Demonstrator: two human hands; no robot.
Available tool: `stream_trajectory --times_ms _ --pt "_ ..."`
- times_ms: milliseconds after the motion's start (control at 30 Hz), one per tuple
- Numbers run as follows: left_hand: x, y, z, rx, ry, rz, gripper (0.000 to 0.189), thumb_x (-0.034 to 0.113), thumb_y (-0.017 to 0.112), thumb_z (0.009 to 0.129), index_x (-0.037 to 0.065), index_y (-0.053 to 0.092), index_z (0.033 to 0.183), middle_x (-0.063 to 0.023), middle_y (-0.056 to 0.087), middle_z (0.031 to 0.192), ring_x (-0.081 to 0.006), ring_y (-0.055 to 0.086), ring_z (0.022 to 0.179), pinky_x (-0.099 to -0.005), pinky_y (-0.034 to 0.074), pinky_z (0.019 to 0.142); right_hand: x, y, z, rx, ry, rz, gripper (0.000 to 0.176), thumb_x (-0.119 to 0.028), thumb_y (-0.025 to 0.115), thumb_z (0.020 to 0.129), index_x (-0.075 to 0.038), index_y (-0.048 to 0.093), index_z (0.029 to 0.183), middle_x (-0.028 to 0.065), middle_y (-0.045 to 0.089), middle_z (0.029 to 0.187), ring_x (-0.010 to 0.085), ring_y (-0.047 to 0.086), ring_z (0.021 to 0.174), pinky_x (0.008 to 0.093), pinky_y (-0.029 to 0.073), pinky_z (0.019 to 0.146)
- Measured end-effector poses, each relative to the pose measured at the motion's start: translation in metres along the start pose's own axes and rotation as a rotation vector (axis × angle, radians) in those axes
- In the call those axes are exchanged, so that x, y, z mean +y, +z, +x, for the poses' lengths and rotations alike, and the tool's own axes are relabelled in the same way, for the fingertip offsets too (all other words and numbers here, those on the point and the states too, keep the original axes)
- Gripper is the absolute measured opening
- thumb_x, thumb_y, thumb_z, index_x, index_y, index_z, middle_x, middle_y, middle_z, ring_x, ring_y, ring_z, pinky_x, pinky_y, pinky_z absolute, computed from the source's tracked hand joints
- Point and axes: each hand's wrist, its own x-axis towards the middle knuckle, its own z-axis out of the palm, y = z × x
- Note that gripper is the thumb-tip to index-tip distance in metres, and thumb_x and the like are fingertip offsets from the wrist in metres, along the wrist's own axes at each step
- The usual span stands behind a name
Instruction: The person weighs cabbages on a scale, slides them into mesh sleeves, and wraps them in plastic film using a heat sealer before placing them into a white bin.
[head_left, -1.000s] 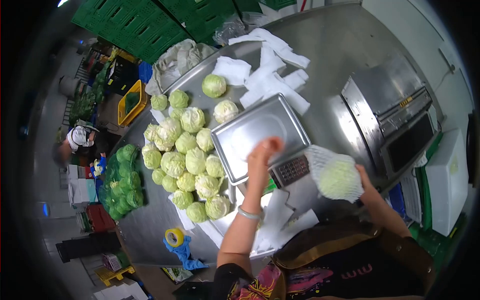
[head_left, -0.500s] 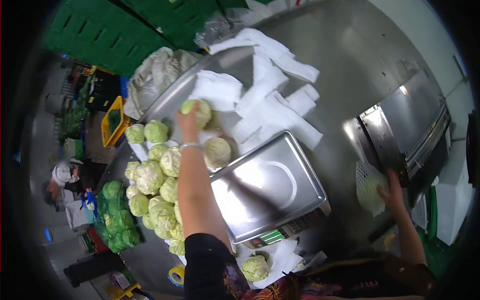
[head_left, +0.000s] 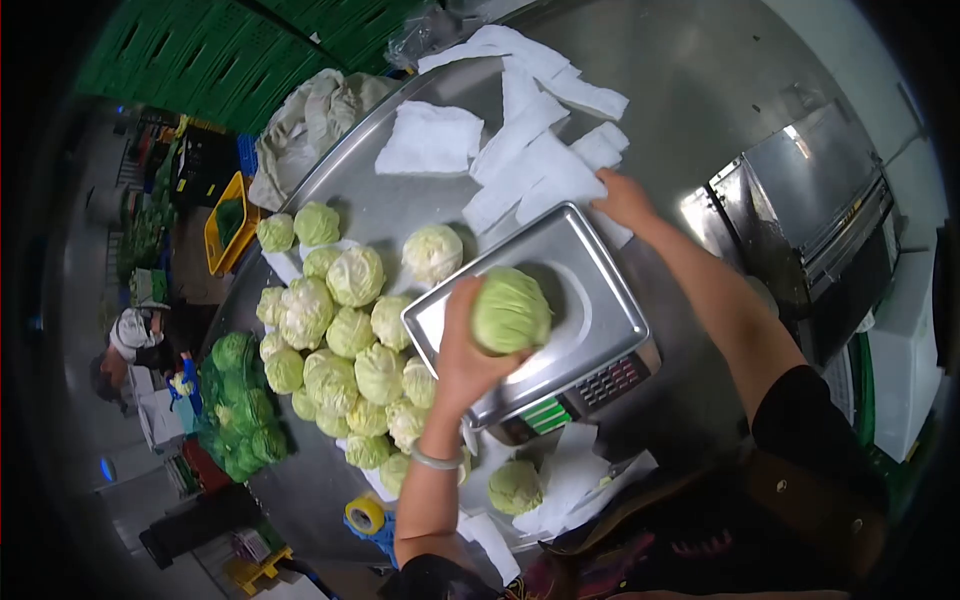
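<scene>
As hand (head_left: 462,352) holds one cabbage (head_left: 512,312), one scale (head_left: 592,290)

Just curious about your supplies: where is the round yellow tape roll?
Lower left in the head view: the tape roll sits by crumpled blue material, below the heaped pale green cabbages.

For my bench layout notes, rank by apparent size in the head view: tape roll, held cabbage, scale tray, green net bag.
Largest to smallest:
1. Scale tray
2. Green net bag
3. Held cabbage, perhaps enlarged by nearness
4. Tape roll
</scene>
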Motion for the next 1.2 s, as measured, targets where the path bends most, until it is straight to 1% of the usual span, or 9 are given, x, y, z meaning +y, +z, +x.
stream_trajectory --times_ms 167,367,567,667,700,800,933,1067,1200 --pt "0.022 0.016 -0.034 -0.049 -0.122 0.104 0.103 0.026 0.088 0.056 0.009 0.036 0.143 -0.0242 0.026 0.148 -0.0415 0.029 0.136 -0.0468 0.032 0.110 -0.058 -0.076 -0.083 -0.066 -0.069 0.652 0.048 -0.006 0.066 0.078 -0.003 0.052 0.124 0.0086 0.063 0.108 0.0144 0.058 0.101 0.0295 0.046 0.090" --pt "0.066 -0.015 -0.073 0.266 0.007 -0.358 0.108 0.021 0.088 0.061 0.006 0.026 0.147 -0.0167 0.028 0.149 -0.0305 0.032 0.136 -0.0422 0.031 0.111 -0.134 -0.140 -0.256 -0.636 -0.206 0.623 0.056 -0.010 0.068 0.079 -0.001 0.047 0.131 0.0156 0.063 0.117 0.0216 0.062 0.108 0.0340 0.047 0.092" --pt "0.112 0.001 -0.166 0.648 -0.368 -0.986 0.010 0.005 0.057 0.092 0.000 0.058 0.101 -0.0055 0.064 0.089 -0.0139 0.062 0.079 -0.0275 0.052 0.073 -0.150 -0.109 -0.336 -0.957 -0.165 1.363 0.041 -0.014 0.062 0.092 0.002 0.050 0.128 0.0105 0.062 0.104 0.0150 0.060 0.094 0.0298 0.048 0.081" --pt "0.038 0.012 -0.228 0.551 -0.497 -0.641 0.016 0.010 0.053 0.096 0.000 0.062 0.104 -0.0057 0.064 0.090 -0.0113 0.059 0.084 -0.0235 0.047 0.078 -0.189 -0.092 -0.348 -0.617 -0.009 1.444 0.051 -0.010 0.062 0.091 -0.001 0.043 0.137 0.0065 0.058 0.105 0.0108 0.056 0.090 0.0255 0.047 0.072" --pt "0.118 0.025 -0.211 0.625 -0.588 -0.556 0.027 0.011 0.055 0.095 0.000 0.061 0.119 -0.0055 0.061 0.091 -0.0111 0.056 0.088 -0.0226 0.045 0.081 -0.199 -0.075 -0.350 -0.555 -0.112 1.421 0.059 -0.008 0.066 0.088 -0.002 0.038 0.140 0.0076 0.055 0.113 0.0113 0.055 0.094 0.0259 0.047 0.076" --pt "0.074 0.045 -0.239 0.666 -0.202 -0.004 0.040 0.010 0.055 0.095 0.003 0.052 0.134 -0.0102 0.059 0.100 -0.0164 0.056 0.092 -0.0251 0.046 0.082 -0.227 -0.056 -0.365 -0.630 -0.073 1.379 0.061 -0.005 0.072 0.081 -0.003 0.046 0.135 0.0033 0.059 0.113 0.0111 0.055 0.096 0.0251 0.046 0.083" --pt "0.091 0.033 -0.263 0.827 -0.307 -0.875 0.043 0.013 0.053 0.097 0.002 0.047 0.138 -0.0112 0.059 0.100 -0.0185 0.059 0.083 -0.0250 0.049 0.073 -0.223 -0.038 -0.381 -0.883 0.006 1.155 0.044 -0.008 0.073 0.080 -0.001 0.057 0.121 0.0027 0.063 0.099 0.0103 0.057 0.093 0.0264 0.045 0.083" --pt "0.126 0.034 -0.262 0.622 -0.569 -1.128 0.046 0.015 0.055 0.096 -0.003 0.043 0.137 -0.0078 0.064 0.097 -0.0128 0.061 0.078 -0.0221 0.049 0.068 -0.186 -0.046 -0.380 -1.040 0.170 1.520 0.028 -0.010 0.066 0.084 0.001 0.061 0.108 0.0067 0.066 0.099 0.0122 0.060 0.094 0.0289 0.047 0.085" --pt "0.070 0.064 -0.290 -0.199 -0.675 -1.363 0.034 0.012 0.063 0.091 0.001 0.057 0.122 -0.0037 0.066 0.101 -0.0127 0.063 0.085 -0.0270 0.051 0.075 -0.146 -0.054 -0.346 -1.121 0.588 1.829 0.035 -0.009 0.064 0.083 0.002 0.059 0.116 0.0089 0.067 0.100 0.0128 0.062 0.096 0.0289 0.051 0.083"
